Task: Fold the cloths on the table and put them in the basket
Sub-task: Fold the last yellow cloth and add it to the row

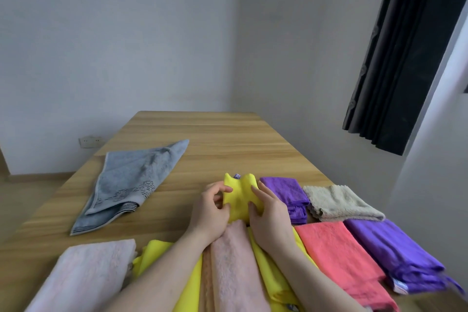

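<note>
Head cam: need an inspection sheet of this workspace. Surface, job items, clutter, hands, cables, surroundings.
Surface: wooden table, far half bare.
Job's things: yellow cloth held up at the middle; pink cloth draped over it nearer the camera; blue towel loosely folded at left; pale pink towel near left; folded purple cloth, beige cloth, coral cloth and second purple cloth at right. Basket: not in view.
Clutter: nothing seen.
Hands: left hand and right hand both pinch the yellow cloth.
Cables: nothing seen.
Surroundings: grey walls, wall socket at left, dark curtain at right.
</note>
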### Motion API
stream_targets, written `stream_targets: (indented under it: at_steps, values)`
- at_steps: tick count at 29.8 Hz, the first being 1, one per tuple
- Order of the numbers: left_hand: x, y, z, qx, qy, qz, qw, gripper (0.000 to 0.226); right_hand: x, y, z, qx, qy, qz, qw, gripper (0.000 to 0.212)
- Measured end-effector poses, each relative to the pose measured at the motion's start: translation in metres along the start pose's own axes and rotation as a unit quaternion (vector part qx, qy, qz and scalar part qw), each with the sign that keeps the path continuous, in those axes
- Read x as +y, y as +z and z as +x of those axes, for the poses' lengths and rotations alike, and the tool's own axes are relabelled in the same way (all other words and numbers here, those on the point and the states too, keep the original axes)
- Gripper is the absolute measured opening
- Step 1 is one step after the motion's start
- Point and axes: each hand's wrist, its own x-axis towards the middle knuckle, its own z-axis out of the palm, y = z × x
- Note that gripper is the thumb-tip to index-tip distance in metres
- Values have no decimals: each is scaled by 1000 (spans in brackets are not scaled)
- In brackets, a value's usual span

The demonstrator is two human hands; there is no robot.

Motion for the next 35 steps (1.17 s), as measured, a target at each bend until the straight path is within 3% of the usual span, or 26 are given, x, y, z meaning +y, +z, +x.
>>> stream_targets:
  at_steps: [3,8,14,19,24,29,32,35]
  values:
    - [-3,2,1,4,32,61,998,35,0,2,-2,20,-4,-19,1000,43]
    - [1,5,0,-78,5,171,982,56,0,4,-5,25,-27,-49,998,38]
    - [10,3,-2,-126,-37,200,971,50,-3,2,-5,2,-15,-88,996,36]
    - [21,0,-2,-141,-106,126,976,55,-4,2,-7,3,-2,-113,994,35]
    - [37,-19,2,-89,-152,25,984,40,-2,4,-8,14,-17,-114,993,29]
    - [34,-91,19,-47,-115,169,978,30,1,5,-6,24,-39,-112,993,30]
    - [18,-154,19,-22,-108,304,946,21,1,5,-6,24,-51,-121,991,30]
    - [-1,-204,12,13,-124,362,924,15,1,7,-7,25,-59,-126,990,31]
